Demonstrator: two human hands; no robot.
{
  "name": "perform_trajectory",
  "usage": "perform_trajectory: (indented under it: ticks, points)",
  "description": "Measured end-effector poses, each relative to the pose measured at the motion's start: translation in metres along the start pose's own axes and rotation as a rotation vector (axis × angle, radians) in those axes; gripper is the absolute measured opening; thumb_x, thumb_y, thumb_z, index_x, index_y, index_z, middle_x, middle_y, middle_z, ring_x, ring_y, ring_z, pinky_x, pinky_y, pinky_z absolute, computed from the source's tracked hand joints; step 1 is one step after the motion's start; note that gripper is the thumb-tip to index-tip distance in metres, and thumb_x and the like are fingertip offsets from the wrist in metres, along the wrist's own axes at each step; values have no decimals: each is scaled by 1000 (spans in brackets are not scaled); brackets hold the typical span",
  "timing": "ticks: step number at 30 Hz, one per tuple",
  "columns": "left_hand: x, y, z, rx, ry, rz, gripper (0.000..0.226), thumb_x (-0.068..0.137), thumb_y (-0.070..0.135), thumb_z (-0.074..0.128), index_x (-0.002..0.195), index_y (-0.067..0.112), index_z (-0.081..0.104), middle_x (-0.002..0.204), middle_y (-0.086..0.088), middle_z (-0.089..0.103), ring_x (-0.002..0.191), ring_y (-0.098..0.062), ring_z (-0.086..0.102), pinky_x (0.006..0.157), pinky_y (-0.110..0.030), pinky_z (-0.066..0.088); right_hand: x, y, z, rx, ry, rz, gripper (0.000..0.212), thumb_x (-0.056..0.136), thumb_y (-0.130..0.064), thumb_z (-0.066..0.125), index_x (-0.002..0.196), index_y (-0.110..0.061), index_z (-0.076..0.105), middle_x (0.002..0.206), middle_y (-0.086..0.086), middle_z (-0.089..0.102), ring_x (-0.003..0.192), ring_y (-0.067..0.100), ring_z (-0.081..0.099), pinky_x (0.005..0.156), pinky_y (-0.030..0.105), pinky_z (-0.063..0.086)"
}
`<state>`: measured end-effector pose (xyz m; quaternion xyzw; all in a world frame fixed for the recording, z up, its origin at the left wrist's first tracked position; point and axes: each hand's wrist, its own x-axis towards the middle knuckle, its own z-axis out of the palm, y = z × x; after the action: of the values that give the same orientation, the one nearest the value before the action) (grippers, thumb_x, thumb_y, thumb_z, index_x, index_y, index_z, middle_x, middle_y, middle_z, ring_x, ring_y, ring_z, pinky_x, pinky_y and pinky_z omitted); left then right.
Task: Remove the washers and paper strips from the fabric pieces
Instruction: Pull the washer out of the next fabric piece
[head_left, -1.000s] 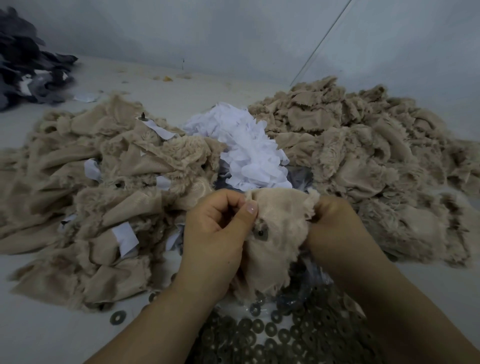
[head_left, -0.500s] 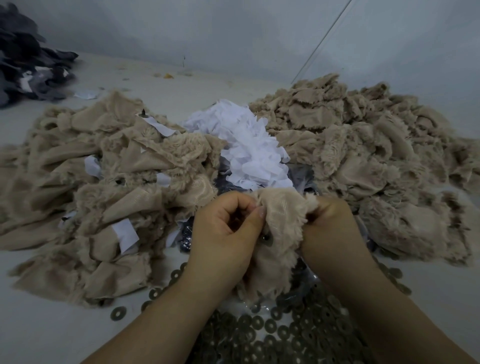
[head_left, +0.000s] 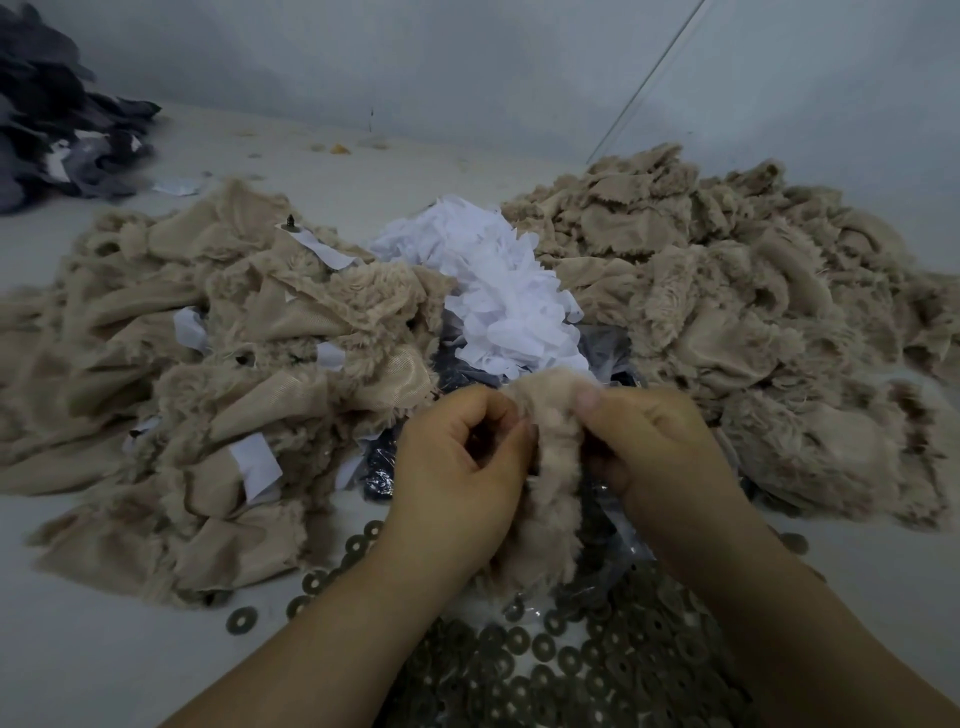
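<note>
Left hand fingers curled, pinching furry fabric piece, right hand likewise gripping (washers beneath)

The furry fabric piece between my hands is pale beige, like the tan fabric heaps on both sides of the frame. The paper strips at centre are plain white, the washers below dull grey-brown, and the cloth pile at upper left dark grey.

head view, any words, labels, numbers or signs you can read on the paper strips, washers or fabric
None to read.
The paper strips show plain white, with no print visible.
The washers look bare, though they are too small to rule out stamping.
The fabric piece in both hands carries no tag or label.
</note>
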<state>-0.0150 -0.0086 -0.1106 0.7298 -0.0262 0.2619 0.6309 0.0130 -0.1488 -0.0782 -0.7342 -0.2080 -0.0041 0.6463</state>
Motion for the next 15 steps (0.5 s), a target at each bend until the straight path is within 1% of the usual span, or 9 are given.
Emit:
perform_trajectory:
  ticks: [1, 2, 3, 4, 5, 6, 8, 12, 15]
  points:
    - [0, 0, 0, 9, -2, 5, 15, 81, 22, 65, 70, 12, 63, 63, -4, 63, 60, -26, 60, 54, -37, 51, -1, -1, 2, 36, -1, 36, 58, 79, -46, 71, 61, 8, 61, 55, 26, 54, 49, 26, 49, 49, 32, 45]
    - [-1, 0, 0, 16, -7, 15, 16, 81, 23, 65, 70, 12, 63, 63, -2, 62, 58, -23, 59, 53, -34, 50, -2, 1, 3, 51, 7, 56, 57, 76, -47, 80, 67, 8, 66, 59, 24, 62, 50, 33, 54, 49, 36, 50]
    - [-1, 0, -1, 24, -16, 28, 16, 82, 22, 65, 69, 13, 62, 62, 0, 61, 57, -19, 57, 53, -31, 48, -2, 2, 4, 60, 25, 84, 48, 73, -43, 83, 71, 4, 71, 66, 22, 69, 56, 37, 63, 54, 39, 57]
    - [-1, 0, -1, 33, -26, 40, 15, 82, 21, 65, 69, 14, 61, 62, 0, 60, 57, -17, 56, 53, -31, 47, -1, 5, 3, 80, 30, 121, 40, 70, -38, 80, 76, 1, 74, 72, 21, 73, 66, 39, 71, 61, 43, 62]
    - [-1, 0, -1, 42, -36, 45, 15, 82, 21, 65, 69, 14, 61, 62, -1, 60, 58, -18, 57, 54, -34, 48, -1, 6, 2, 125, 32, 178, 35, 70, -34, 77, 79, 1, 76, 77, 22, 74, 74, 41, 73, 67, 48, 63]
    - [-1, 0, -1, 41, -44, 38, 15, 81, 21, 65, 69, 15, 61, 63, -2, 60, 58, -22, 59, 53, -39, 50, -1, 7, 0, 186, 27, 233, 33, 69, -31, 76, 82, 0, 77, 81, 23, 75, 79, 41, 74, 70, 48, 63]
    - [-1, 0, -1, -12, -54, -8, 15, 81, 25, 67, 70, 16, 62, 61, -5, 61, 55, -28, 60, 51, -43, 52, 0, 7, -1, 283, 16, 301, 28, 68, -26, 76, 86, -5, 79, 87, 22, 76, 84, 37, 75, 72, 43, 62]
    - [2, -1, -3, -214, -76, -94, 12, 81, 18, 68, 69, 20, 68, 61, 3, 60, 58, -10, 53, 55, -23, 47, 0, 6, 3, 374, 30, 299, 24, 68, -20, 76, 89, -9, 80, 92, 18, 77, 87, 32, 76, 71, 34, 61]
    - [3, -3, -3, -303, -81, -138, 15, 80, 17, 67, 67, 23, 70, 63, 3, 60, 61, -11, 52, 58, -23, 47, -1, 6, 5, 437, 59, 320, 26, 66, -18, 77, 90, -8, 80, 93, 19, 77, 88, 33, 76, 71, 34, 61]
